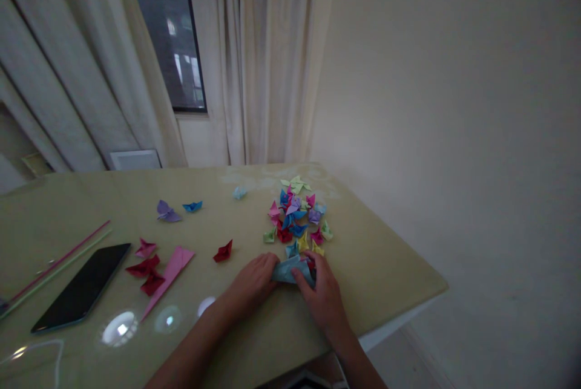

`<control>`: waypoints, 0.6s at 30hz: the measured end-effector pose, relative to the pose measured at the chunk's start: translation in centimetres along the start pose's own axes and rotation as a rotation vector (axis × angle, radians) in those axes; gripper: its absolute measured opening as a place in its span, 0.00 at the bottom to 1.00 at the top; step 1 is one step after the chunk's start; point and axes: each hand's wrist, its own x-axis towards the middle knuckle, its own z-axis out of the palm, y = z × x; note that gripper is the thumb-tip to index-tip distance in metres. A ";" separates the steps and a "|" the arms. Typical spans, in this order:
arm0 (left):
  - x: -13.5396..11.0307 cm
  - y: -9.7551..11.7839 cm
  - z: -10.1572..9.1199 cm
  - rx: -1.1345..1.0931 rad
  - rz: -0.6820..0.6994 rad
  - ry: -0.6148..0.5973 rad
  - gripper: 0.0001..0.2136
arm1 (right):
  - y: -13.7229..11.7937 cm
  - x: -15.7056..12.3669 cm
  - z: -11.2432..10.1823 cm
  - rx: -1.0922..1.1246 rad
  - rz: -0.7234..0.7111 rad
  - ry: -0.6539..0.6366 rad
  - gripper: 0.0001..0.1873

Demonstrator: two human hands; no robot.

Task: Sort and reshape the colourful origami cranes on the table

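Note:
Between my two hands is a folded piece of light blue paper (287,270), low over the near right part of the table. My left hand (255,277) grips its left end, with the fingertips partly hidden. At its right end my right hand (321,286) pinches it with the thumb in front and the fingers behind. Something dark red shows beside the right fingers. Just beyond my hands lies a heap of small folded paper pieces (295,215) in blue, pink, purple, red, yellow and green. A red folded paper boat (223,251) rests left of the heap.
On the left lie a black phone (82,287), two thin sticks (61,265), a pink paper strip (170,279) and red folded pieces (146,268). A purple piece (167,212) and a blue one (193,207) sit farther back. The table (399,262) meets a wall at right.

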 end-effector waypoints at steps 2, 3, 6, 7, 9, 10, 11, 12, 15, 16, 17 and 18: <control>0.0 0.1 -0.2 -0.006 -0.011 -0.009 0.11 | 0.0 0.0 0.0 0.005 0.002 -0.001 0.20; -0.1 0.1 -0.2 -0.009 -0.011 -0.010 0.12 | 0.0 0.0 0.0 0.006 0.002 -0.006 0.20; -0.1 0.2 -0.4 -0.019 -0.013 0.001 0.12 | 0.0 0.0 -0.1 0.011 0.008 -0.013 0.19; -0.2 0.2 -0.4 -0.026 -0.010 0.005 0.12 | 0.0 0.0 -0.1 0.013 0.011 -0.013 0.19; -0.2 0.2 -0.4 -0.049 -0.007 0.009 0.11 | 0.0 0.0 -0.1 0.015 0.018 -0.012 0.20; -0.2 0.2 -0.4 -0.065 -0.009 0.011 0.11 | 0.0 0.0 -0.1 0.018 0.021 -0.014 0.20; -0.2 0.2 -0.4 -0.083 -0.014 0.015 0.11 | 0.1 0.0 -0.1 0.023 0.024 -0.017 0.20; -0.2 0.1 -0.4 -0.105 -0.019 0.021 0.11 | 0.1 0.1 -0.1 0.028 0.026 -0.019 0.19; -0.3 -0.2 -0.5 -0.190 -0.029 0.038 0.10 | 0.1 0.1 -0.1 0.042 0.023 -0.018 0.19; -0.4 -0.4 -0.5 -0.219 -0.031 0.038 0.09 | 0.1 0.1 -0.1 0.045 0.019 -0.015 0.19; -0.4 -0.5 -0.6 -0.245 -0.035 0.036 0.08 | 0.1 0.1 -0.1 0.049 0.013 -0.015 0.19; -0.4 -0.6 -0.7 -0.266 -0.041 0.032 0.07 | 0.1 0.0 -0.1 0.051 0.008 -0.015 0.19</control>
